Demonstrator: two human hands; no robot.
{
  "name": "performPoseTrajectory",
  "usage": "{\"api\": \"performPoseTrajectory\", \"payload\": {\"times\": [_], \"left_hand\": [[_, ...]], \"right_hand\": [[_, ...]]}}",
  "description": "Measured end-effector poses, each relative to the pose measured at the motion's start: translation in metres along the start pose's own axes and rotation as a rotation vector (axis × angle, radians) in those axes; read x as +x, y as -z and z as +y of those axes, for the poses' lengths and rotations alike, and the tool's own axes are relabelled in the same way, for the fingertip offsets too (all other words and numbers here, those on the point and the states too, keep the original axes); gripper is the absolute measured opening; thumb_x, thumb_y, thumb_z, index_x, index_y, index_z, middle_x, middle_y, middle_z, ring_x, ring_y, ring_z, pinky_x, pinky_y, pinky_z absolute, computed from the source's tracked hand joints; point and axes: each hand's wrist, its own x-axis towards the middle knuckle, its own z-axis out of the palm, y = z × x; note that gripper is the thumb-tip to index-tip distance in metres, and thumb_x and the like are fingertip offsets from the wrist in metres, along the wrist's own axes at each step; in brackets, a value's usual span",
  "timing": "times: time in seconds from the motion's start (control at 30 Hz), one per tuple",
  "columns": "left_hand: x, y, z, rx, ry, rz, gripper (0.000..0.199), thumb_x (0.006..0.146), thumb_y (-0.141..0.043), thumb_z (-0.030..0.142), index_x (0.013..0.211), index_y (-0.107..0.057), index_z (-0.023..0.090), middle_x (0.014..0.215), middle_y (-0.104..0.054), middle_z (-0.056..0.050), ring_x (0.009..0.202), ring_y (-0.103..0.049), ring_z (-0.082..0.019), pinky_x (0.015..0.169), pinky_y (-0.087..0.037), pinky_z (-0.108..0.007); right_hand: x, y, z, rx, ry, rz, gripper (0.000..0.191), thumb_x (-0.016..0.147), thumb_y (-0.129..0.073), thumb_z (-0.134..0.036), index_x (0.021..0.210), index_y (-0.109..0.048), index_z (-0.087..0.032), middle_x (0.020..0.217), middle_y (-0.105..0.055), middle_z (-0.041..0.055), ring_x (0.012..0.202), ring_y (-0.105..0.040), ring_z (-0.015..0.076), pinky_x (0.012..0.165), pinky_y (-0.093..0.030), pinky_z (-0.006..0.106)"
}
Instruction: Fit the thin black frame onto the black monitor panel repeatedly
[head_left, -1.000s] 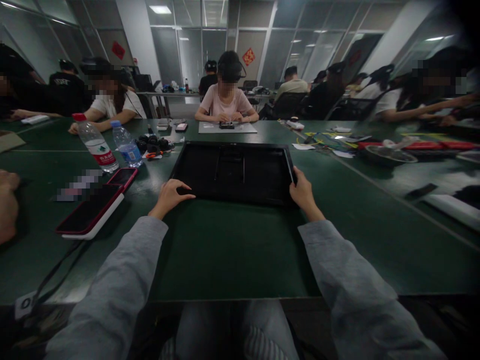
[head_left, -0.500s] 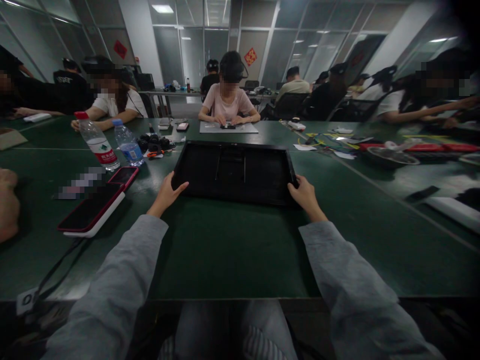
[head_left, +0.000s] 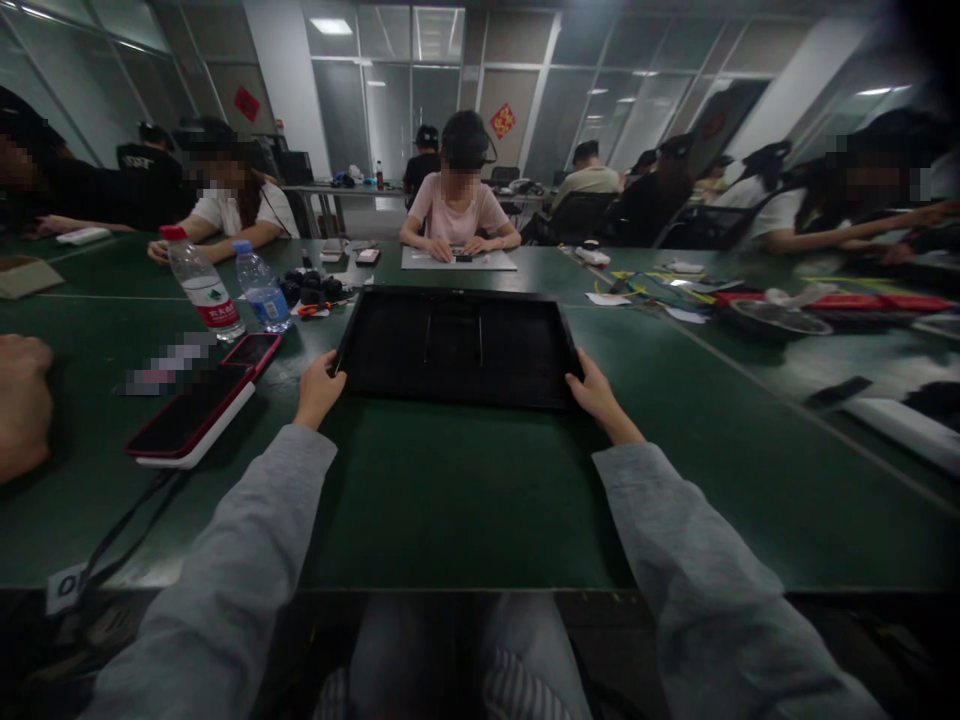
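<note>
A wide black rectangular panel [head_left: 382, 340] with a raised rim, much like a shallow tray or a monitor's back shell, is in front of me over the green table; its exact kind is unclear. Two thin upright lines frame a darker block near its middle. My left hand [head_left: 321, 390] is closed on its left edge, thumb on the near side. At the right edge, my right hand [head_left: 596, 393] grips it the same way, thumb over the rim. The fingers behind both edges are partly hidden.
Left on the green table [head_left: 465, 500] are two plastic bottles [head_left: 214, 305], a red-edged phone [head_left: 191, 410] on a white block, and another person's hand [head_left: 22, 405]. A bowl [head_left: 780, 320] and cables lie right. Across, a person [head_left: 461, 205] works at a white board [head_left: 420, 260].
The panel has shifted slightly left. My left hand has moved left with its edge, and its thumb, stretched out before, now curls in closer on the rim.
</note>
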Motion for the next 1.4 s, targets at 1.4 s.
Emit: {"api": "performPoseTrajectory", "payload": {"times": [1.4], "left_hand": [[-0.003, 0.018, 0.002, 0.171, 0.055, -0.01, 0.046, 0.097, -0.058, 0.036, 0.133, -0.075, 0.012, 0.124, -0.08, -0.017, 0.115, -0.074, -0.031, 0.101, -0.053, -0.038]], "right_hand": [[-0.01, 0.011, -0.017, -0.23, 0.064, 0.032, 0.066, 0.089, -0.058, -0.035, 0.153, -0.061, -0.017, 0.129, -0.075, 0.0164, 0.123, -0.07, 0.0386, 0.112, -0.053, 0.062]]}}
